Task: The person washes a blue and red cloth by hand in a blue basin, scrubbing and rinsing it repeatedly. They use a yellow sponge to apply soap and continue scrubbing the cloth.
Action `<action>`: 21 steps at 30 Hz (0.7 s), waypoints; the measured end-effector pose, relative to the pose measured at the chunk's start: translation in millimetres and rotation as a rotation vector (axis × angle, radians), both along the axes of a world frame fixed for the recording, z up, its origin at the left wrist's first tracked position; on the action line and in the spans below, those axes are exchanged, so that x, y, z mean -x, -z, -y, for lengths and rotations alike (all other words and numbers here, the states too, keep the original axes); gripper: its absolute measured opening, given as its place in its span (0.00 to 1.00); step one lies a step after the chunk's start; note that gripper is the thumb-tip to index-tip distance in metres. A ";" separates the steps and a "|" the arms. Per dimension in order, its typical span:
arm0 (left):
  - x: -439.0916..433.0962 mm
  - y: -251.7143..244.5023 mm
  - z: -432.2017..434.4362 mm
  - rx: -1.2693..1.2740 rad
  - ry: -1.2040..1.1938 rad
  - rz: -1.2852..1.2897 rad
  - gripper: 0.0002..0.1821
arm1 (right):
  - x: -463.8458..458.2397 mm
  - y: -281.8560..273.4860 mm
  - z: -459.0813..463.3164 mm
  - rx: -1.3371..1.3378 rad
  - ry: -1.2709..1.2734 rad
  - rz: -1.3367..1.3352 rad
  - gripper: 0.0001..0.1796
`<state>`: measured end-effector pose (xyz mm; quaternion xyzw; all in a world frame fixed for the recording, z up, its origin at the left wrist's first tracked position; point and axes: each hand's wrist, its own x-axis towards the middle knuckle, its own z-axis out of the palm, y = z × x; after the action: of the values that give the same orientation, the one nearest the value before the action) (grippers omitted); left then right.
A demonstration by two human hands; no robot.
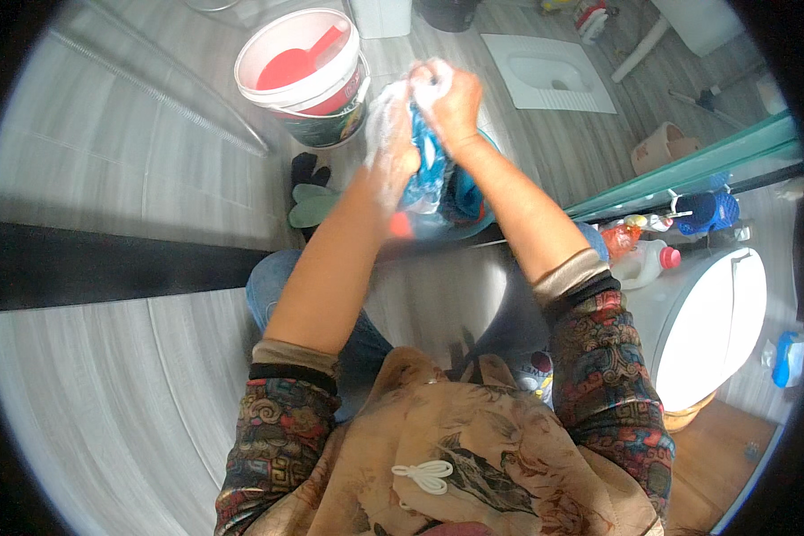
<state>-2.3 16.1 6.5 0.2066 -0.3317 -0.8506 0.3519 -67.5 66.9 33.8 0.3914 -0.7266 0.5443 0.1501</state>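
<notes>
Both hands are raised over a blue plastic basin (477, 228) on the floor. White suds coat my left hand (394, 144), which is blurred and gripping the left side of a wet blue cloth (429, 164). On the cloth's upper right part, my right hand (447, 100) is closed in a soapy fist. The cloth hangs down between the hands towards the basin. Darker fabric and something orange-red show in or by the basin, partly hidden by the cloth and my left forearm.
A white bucket (297, 100) with a red dipper (288, 67) stands at the upper left. Green slippers (313, 205) lie left of the basin. A squat toilet (551, 74) is at the upper right. A glass panel's edge (683, 167), bottles and a white round-topped appliance (710, 328) stand at the right.
</notes>
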 end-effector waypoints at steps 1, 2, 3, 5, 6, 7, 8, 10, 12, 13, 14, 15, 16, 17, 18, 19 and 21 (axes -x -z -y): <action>-2.6 5.6 7.2 0.024 0.059 -0.056 0.14 | -8.5 5.3 -0.7 0.136 -0.189 0.026 0.11; -4.1 11.0 16.9 -0.063 0.295 -0.338 0.15 | -17.6 8.9 -2.6 0.021 -0.202 -0.142 0.08; -5.9 16.3 24.0 -0.226 0.614 -0.658 0.15 | -25.2 10.3 -3.3 -0.146 -0.273 -0.349 0.07; -2.5 24.1 25.3 -0.177 0.522 -0.489 0.16 | -30.5 5.0 -4.5 -0.095 -0.163 -0.399 0.09; -0.2 23.9 24.1 -0.132 0.430 -0.364 0.18 | -29.9 0.4 -5.2 -0.184 -0.171 -0.409 0.12; -0.1 22.6 17.2 -0.035 0.236 -0.181 0.19 | -22.1 -5.8 -4.8 -0.039 -0.167 -0.196 0.13; 0.7 16.7 10.1 0.031 0.086 -0.013 0.19 | -10.3 -13.2 -3.9 0.056 -0.190 0.046 0.15; -3.0 -0.5 -3.6 0.026 0.190 0.118 0.21 | 18.4 -22.9 -3.5 -0.012 0.020 0.042 0.11; -12.7 -21.1 -9.1 0.222 0.366 0.015 0.22 | 40.3 -24.5 -4.8 -0.008 -0.125 0.218 0.20; -18.0 -30.4 -7.2 0.347 0.391 0.274 0.21 | 46.6 -23.8 -5.0 0.057 -0.147 0.211 0.22; -22.7 -37.3 -4.4 0.393 0.504 0.320 0.19 | 53.9 -23.8 -5.9 0.010 -0.254 0.276 0.24; -25.8 -41.9 0.5 0.447 0.603 0.344 0.17 | 56.6 -23.9 -6.1 -0.001 -0.288 0.298 0.24; -26.7 -43.0 5.0 0.427 0.562 0.274 0.14 | 58.7 -24.2 -7.4 -0.016 -0.306 0.321 0.23; -27.5 -41.5 9.6 0.416 0.551 0.195 0.12 | 58.0 -25.6 -7.7 -0.071 -0.363 0.356 0.23; -26.5 -38.1 15.6 0.349 0.546 0.170 0.10 | 56.9 -27.3 -9.1 -0.080 -0.403 0.342 0.22; -26.3 -33.4 20.3 0.276 0.493 0.106 0.10 | 55.4 -30.1 -9.7 -0.100 -0.416 0.320 0.21; -26.4 -20.8 28.6 0.092 0.460 0.015 0.19 | 51.9 -34.0 -12.7 -0.127 -0.455 0.265 0.21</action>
<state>24.1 -12.4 27.4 0.1157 -0.4111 -0.8907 0.1556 -119.4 79.6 67.8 0.4784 -0.6661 0.5639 -0.0974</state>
